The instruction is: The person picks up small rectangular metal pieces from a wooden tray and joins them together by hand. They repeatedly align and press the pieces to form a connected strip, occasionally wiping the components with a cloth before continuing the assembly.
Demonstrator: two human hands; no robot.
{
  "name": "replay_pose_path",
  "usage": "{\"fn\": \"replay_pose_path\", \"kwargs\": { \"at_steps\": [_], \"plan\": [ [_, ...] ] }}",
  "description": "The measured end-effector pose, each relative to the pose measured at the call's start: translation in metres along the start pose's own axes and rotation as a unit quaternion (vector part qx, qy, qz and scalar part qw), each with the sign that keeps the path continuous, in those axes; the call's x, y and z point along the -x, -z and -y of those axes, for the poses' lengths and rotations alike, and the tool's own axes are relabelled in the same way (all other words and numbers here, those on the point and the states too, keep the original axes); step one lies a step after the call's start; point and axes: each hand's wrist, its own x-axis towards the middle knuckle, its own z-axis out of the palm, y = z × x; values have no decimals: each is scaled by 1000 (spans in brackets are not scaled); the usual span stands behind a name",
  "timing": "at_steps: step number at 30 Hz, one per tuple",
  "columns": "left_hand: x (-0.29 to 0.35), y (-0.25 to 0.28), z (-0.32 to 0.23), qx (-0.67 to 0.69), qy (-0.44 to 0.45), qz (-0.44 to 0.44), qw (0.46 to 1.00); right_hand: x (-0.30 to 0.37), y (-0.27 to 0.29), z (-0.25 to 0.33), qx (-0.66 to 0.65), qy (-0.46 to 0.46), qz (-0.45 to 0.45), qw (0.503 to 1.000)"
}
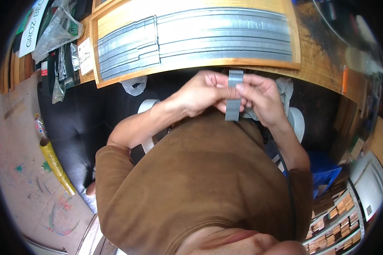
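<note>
In front of my chest, just off the near edge of the wooden tray [225, 62], I hold a narrow stack of thin grey metal pieces [232, 111] upright. My left hand [203, 91] pinches it from the left, thumb across its middle. From the other side my right hand [263, 94] grips it, thumb on the front face and fingers curled behind. Both hands are closed on the stack; some fingertips are hidden behind it. Long rows of similar thin metal pieces [225, 36] lie packed in the tray, with a stepped break left of the middle.
The tray rests on a wooden table [319, 78]. Left of it are a clear plastic bag [57, 38] and a paper label [85, 55]. A black padded seat [72, 119] and a yellow tube [56, 167] lie at left. A blue bin [326, 180] stands at lower right.
</note>
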Motion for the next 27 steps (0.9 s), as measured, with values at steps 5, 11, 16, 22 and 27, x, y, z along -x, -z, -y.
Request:
{"fn": "replay_pose_path", "kwargs": {
  "at_steps": [5,11,16,22,27],
  "plan": [
    [-6,-2,-1,4,-28,-20,999,-16,2,-13,-56,37,-31,997],
    [-9,-2,6,-2,-60,-39,997,-20,-1,-18,-73,52,-53,995],
    [-3,4,14,-110,-105,-69,986,-12,-6,-10,33,72,-36,996],
    [27,-1,34,-361,-295,-150,872,2,-19,2,197,211,42,957],
    [32,-5,46,-338,-359,-179,851,-1,-26,6,221,233,65,945]
  ]
}}
